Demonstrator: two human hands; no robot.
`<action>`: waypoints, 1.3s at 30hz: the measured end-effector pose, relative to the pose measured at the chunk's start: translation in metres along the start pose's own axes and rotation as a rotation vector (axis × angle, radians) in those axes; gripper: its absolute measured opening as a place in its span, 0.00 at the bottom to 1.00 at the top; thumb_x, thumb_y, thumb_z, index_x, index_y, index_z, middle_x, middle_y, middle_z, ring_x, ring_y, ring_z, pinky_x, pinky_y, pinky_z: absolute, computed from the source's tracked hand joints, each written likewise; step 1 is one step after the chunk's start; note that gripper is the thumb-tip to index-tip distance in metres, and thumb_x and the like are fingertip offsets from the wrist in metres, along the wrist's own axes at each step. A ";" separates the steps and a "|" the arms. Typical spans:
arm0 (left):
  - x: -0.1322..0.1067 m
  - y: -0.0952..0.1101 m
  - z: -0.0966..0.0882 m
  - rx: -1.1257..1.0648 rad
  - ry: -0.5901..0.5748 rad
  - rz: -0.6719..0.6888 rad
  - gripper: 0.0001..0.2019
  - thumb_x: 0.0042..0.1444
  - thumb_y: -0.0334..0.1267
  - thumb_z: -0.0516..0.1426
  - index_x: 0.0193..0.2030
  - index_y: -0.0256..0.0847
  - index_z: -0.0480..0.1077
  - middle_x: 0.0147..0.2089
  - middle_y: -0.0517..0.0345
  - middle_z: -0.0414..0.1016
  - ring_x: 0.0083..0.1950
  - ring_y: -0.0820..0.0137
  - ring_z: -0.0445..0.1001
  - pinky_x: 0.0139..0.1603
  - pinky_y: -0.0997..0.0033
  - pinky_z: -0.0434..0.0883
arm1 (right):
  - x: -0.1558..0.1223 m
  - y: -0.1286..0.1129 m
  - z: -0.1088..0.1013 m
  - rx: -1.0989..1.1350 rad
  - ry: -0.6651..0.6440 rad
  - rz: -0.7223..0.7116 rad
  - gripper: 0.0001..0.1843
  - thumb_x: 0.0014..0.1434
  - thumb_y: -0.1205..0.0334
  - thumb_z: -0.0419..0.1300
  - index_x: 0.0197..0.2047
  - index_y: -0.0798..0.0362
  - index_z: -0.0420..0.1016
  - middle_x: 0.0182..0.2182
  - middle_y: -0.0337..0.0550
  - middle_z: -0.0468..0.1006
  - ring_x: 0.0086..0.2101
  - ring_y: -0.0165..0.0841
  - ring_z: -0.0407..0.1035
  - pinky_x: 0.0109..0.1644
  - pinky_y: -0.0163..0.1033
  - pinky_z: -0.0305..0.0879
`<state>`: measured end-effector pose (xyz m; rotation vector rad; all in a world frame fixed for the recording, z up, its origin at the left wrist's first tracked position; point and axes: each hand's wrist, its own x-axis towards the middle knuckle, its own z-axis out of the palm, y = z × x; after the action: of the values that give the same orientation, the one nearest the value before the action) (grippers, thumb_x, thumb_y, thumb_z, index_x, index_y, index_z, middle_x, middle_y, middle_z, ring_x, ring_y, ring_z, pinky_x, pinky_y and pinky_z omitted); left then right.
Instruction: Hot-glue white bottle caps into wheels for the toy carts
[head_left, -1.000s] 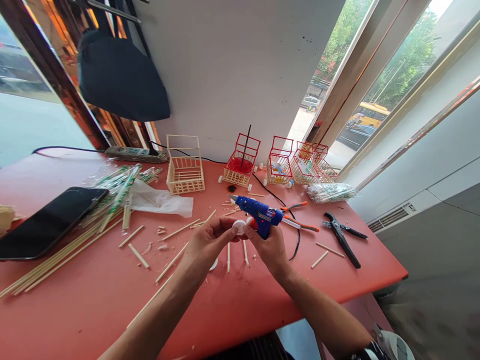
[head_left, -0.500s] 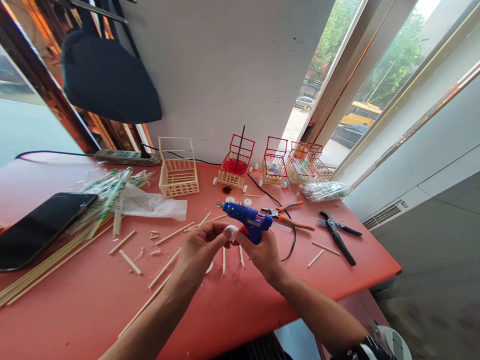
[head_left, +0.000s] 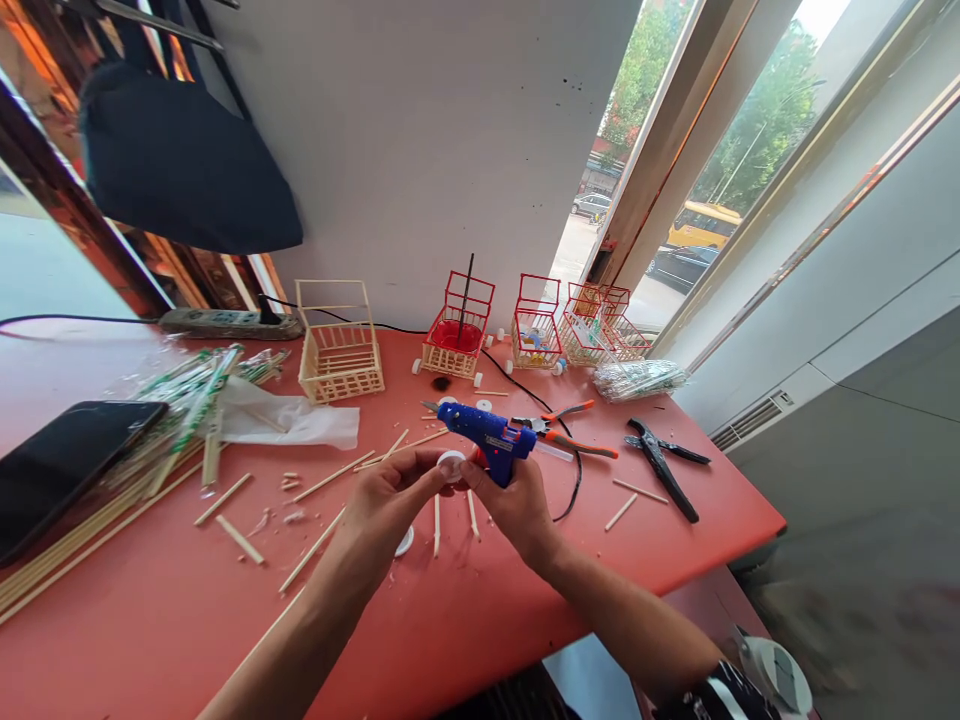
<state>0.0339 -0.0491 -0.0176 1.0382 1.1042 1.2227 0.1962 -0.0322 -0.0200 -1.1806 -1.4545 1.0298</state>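
Observation:
My left hand (head_left: pixel 390 500) pinches a small white round cap (head_left: pixel 451 465) above the red table (head_left: pixel 465 620). My right hand (head_left: pixel 514 505) grips a blue glue gun (head_left: pixel 487 435) and its fingertips also touch the cap. The gun's nozzle points left and away from me. Another white cap (head_left: pixel 405 541) lies on the table just under my left hand, with two short sticks (head_left: pixel 436 525) beside it.
Several stick baskets, one plain (head_left: pixel 337 350) and red ones (head_left: pixel 459 335), stand by the wall. Orange-handled pliers (head_left: pixel 577 440) and black cutters (head_left: pixel 660 465) lie right. A phone (head_left: pixel 60 465), bagged sticks (head_left: pixel 187 395), tissue (head_left: pixel 285 425) and loose sticks lie left. A power strip (head_left: pixel 225 322) sits at the back.
Both hands stay together on the cap and glue gun. The view has shifted, so everything sits slightly further left and lower in the picture.

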 end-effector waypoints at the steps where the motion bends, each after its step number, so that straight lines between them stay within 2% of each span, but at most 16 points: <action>1: 0.000 -0.001 -0.001 0.008 -0.003 0.004 0.19 0.52 0.53 0.71 0.41 0.40 0.83 0.36 0.52 0.86 0.39 0.64 0.81 0.45 0.67 0.76 | 0.000 0.001 0.000 -0.001 -0.004 -0.004 0.13 0.57 0.51 0.66 0.30 0.51 0.75 0.26 0.39 0.78 0.29 0.36 0.75 0.37 0.40 0.75; 10: 0.002 -0.007 0.003 0.083 0.038 0.060 0.21 0.52 0.58 0.68 0.34 0.39 0.77 0.31 0.53 0.82 0.29 0.67 0.74 0.33 0.67 0.73 | -0.003 0.009 0.003 -0.022 -0.014 -0.013 0.13 0.58 0.51 0.67 0.32 0.51 0.76 0.28 0.41 0.79 0.31 0.38 0.77 0.39 0.41 0.77; 14: 0.001 -0.007 0.003 0.083 0.018 0.055 0.21 0.53 0.58 0.68 0.35 0.39 0.77 0.31 0.53 0.81 0.30 0.66 0.75 0.34 0.67 0.73 | -0.004 0.005 0.004 -0.001 -0.037 -0.013 0.11 0.58 0.53 0.67 0.31 0.51 0.75 0.27 0.40 0.79 0.30 0.38 0.79 0.37 0.40 0.77; 19: 0.002 -0.001 0.007 -0.035 0.030 -0.009 0.26 0.43 0.61 0.72 0.33 0.38 0.78 0.31 0.52 0.81 0.31 0.65 0.76 0.34 0.66 0.75 | -0.003 0.005 0.005 0.017 0.001 -0.014 0.12 0.58 0.53 0.68 0.31 0.50 0.75 0.27 0.39 0.81 0.30 0.38 0.80 0.37 0.39 0.78; 26: 0.003 -0.006 0.009 -0.186 0.085 -0.081 0.25 0.37 0.57 0.76 0.34 0.38 0.83 0.30 0.54 0.82 0.29 0.70 0.74 0.35 0.70 0.73 | -0.002 0.008 0.005 0.008 -0.005 -0.010 0.13 0.58 0.52 0.69 0.31 0.51 0.76 0.27 0.41 0.82 0.31 0.40 0.81 0.37 0.40 0.79; 32: 0.005 -0.011 0.010 -0.319 0.059 -0.116 0.22 0.36 0.53 0.77 0.33 0.38 0.84 0.30 0.51 0.84 0.33 0.68 0.78 0.37 0.70 0.73 | -0.002 0.005 0.005 -0.036 -0.010 -0.014 0.13 0.59 0.50 0.68 0.32 0.50 0.77 0.27 0.41 0.83 0.30 0.40 0.80 0.38 0.42 0.78; 39: 0.005 -0.015 0.006 -0.302 0.053 -0.069 0.19 0.41 0.50 0.76 0.32 0.38 0.83 0.30 0.54 0.83 0.32 0.69 0.77 0.37 0.71 0.72 | -0.003 0.002 0.006 -0.056 -0.020 0.013 0.14 0.58 0.49 0.68 0.31 0.50 0.77 0.28 0.42 0.82 0.31 0.40 0.79 0.39 0.42 0.77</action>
<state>0.0427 -0.0450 -0.0316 0.7361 0.9522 1.3197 0.1905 -0.0348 -0.0238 -1.2237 -1.5017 1.0178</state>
